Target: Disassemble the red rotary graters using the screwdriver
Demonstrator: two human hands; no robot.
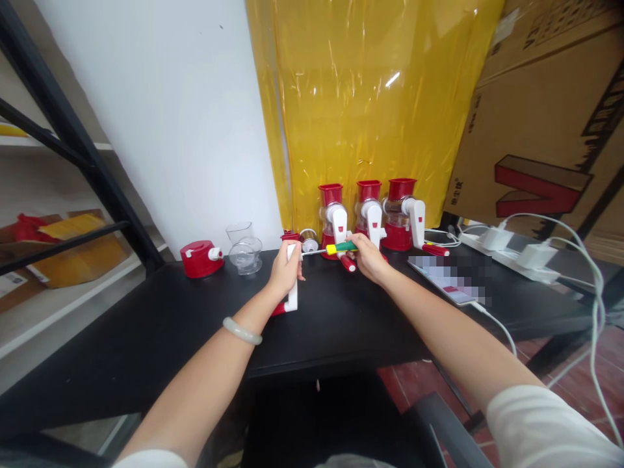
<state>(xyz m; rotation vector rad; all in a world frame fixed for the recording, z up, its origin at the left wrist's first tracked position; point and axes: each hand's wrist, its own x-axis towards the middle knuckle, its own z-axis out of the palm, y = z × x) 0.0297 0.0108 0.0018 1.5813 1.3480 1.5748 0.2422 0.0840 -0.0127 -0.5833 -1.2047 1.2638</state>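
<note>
My left hand [286, 268] is closed around a white crank handle [293, 298] with a red grip, held upright above the black table. In my right hand [369, 259] is a screwdriver [345, 247] with a green and yellow handle. Its metal shaft points left and its tip reaches the crank handle by my left fingers; the exact contact is too small to make out. Behind my hands lie a metal grater drum [309, 240] and a red part [290, 236], partly hidden. To the left are a red base [201, 259] and a clear plastic housing [244, 249].
Three red and white rotary graters [333, 218] stand along the back. A phone [446, 281] with a charging cable lies at the right, near a white power strip [509, 257]. Cardboard boxes [541, 130] lean at the right, and a shelf [58, 286] stands left.
</note>
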